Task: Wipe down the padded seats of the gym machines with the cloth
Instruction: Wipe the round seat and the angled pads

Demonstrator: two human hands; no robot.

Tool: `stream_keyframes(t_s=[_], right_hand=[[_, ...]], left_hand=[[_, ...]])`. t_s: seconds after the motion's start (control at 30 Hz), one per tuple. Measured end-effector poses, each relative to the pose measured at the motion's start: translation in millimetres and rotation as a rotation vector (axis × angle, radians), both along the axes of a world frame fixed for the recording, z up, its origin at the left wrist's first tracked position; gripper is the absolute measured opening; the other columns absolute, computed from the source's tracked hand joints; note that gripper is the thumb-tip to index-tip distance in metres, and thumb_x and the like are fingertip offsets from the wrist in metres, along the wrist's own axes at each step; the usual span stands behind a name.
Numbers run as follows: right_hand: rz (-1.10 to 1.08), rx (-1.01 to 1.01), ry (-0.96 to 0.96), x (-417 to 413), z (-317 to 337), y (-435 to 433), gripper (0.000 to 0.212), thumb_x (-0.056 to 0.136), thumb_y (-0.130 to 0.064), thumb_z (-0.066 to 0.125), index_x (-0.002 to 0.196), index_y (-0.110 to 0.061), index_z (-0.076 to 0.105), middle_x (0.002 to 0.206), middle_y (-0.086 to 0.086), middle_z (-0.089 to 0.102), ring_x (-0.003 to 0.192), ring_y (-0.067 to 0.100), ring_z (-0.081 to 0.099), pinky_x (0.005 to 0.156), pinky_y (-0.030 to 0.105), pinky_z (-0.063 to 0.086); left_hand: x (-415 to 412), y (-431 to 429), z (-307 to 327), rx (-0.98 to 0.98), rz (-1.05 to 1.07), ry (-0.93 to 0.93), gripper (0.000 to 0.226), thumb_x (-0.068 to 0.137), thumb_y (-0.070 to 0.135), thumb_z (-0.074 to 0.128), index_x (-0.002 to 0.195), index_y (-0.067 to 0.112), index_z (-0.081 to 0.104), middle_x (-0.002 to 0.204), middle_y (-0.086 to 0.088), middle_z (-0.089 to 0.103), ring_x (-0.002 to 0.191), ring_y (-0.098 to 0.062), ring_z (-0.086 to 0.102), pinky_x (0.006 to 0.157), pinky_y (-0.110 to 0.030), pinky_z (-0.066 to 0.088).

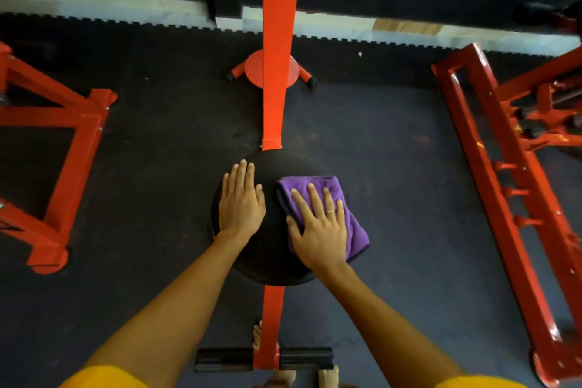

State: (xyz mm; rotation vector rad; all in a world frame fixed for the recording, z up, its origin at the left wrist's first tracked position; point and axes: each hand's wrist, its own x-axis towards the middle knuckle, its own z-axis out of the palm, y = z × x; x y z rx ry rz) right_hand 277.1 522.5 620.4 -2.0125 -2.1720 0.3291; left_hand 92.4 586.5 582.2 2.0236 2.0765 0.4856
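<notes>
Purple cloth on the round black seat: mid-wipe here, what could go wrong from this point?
1. The folded purple cloth overhangs the right edge of the round black padded seat, and the right hand presses it flat with no grip; a rightward stroke could drag it off onto the floor.
2. The left hand lies flat on the seat's left side; that patch may go unwiped unless it lifts.
</notes>
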Motion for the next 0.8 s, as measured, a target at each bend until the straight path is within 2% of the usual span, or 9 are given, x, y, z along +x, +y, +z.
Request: stream_keyframes(t_s=[0.1, 0.17, 0.23, 0.33, 0.43, 0.57, 0.7, 0.8], right_hand=[[-0.119, -0.089, -0.016, 37, -4, 2, 0.062, 0.102, -0.06, 0.031, 0.161, -0.041, 0.023, 0.17, -0.003, 0.019, 0.158, 0.029, 0.012, 0.128, 0.05, 0.013], [-0.269, -0.187, 0.079, 48, 3, 32, 0.062, 0.103, -0.055, 0.037, 0.161, -0.037, 0.023, 0.171, 0.0, 0.017, 0.155, 0.034, 0.018, 0.126, 0.05, 0.018], [-0.345, -0.223, 0.121, 36, 7, 60, 0.062, 0.104, -0.053, 0.038, 0.161, -0.033, 0.024, 0.17, 0.003, 0.018, 0.153, 0.038, 0.023, 0.124, 0.051, 0.018], [-0.24, -0.14, 0.056, 8, 1, 53, 0.06, 0.104, -0.051, 0.037, 0.161, -0.036, 0.025, 0.17, 0.003, 0.019, 0.155, 0.04, 0.016, 0.126, 0.054, 0.009], [-0.031, 0.009, 0.095, 0, -6, -4, 0.06, 0.1, -0.05, 0.043, 0.158, -0.037, 0.035, 0.166, 0.001, 0.032, 0.155, 0.033, 0.022, 0.126, 0.055, 0.012], [0.165, 0.031, 0.119, 35, -15, -48, 0.064, 0.1, -0.058, 0.042, 0.16, -0.039, 0.029, 0.168, -0.003, 0.024, 0.158, 0.026, 0.011, 0.128, 0.05, 0.006], [0.055, -0.075, 0.058, 64, -10, -3, 0.065, 0.099, -0.062, 0.041, 0.159, -0.042, 0.028, 0.17, -0.003, 0.018, 0.157, 0.034, 0.01, 0.125, 0.057, 0.014], [-0.093, -0.185, 0.1, 38, 3, 33, 0.063, 0.103, -0.057, 0.037, 0.161, -0.041, 0.018, 0.172, -0.002, 0.006, 0.157, 0.038, -0.001, 0.125, 0.059, 0.001]], left_hand=[[6, -13, -1, 0.032, -0.035, 0.015, 0.056, 0.101, 0.028, 0.034, 0.148, 0.001, 0.045, 0.156, -0.018, 0.041, 0.148, -0.032, 0.035, 0.123, -0.048, 0.026], [13, -21, -2, 0.066, -0.074, 0.029, 0.052, 0.101, 0.024, 0.042, 0.148, 0.001, 0.046, 0.156, -0.018, 0.042, 0.147, -0.033, 0.036, 0.122, -0.049, 0.027], [13, -23, -3, 0.069, -0.065, 0.028, 0.054, 0.1, 0.026, 0.039, 0.148, 0.001, 0.046, 0.156, -0.017, 0.042, 0.147, -0.032, 0.036, 0.122, -0.049, 0.027], [19, -28, -3, 0.035, -0.036, 0.041, 0.058, 0.099, 0.029, 0.036, 0.149, 0.001, 0.044, 0.157, -0.017, 0.041, 0.148, -0.032, 0.034, 0.123, -0.049, 0.026], [24, -38, -3, 0.032, -0.034, 0.042, 0.059, 0.098, 0.028, 0.036, 0.15, 0.0, 0.042, 0.158, -0.018, 0.039, 0.149, -0.031, 0.032, 0.124, -0.048, 0.023], [28, -50, -2, 0.075, -0.044, 0.049, 0.059, 0.101, 0.03, 0.03, 0.149, 0.0, 0.044, 0.157, -0.018, 0.041, 0.148, -0.032, 0.034, 0.123, -0.048, 0.024], [35, -61, -5, 0.11, -0.033, 0.036, 0.056, 0.1, 0.029, 0.033, 0.147, 0.001, 0.048, 0.154, -0.017, 0.045, 0.146, -0.032, 0.038, 0.122, -0.048, 0.027], [35, -68, -6, 0.109, -0.019, 0.003, 0.056, 0.101, 0.029, 0.034, 0.149, 0.003, 0.046, 0.156, -0.015, 0.042, 0.148, -0.031, 0.035, 0.123, -0.047, 0.024]])
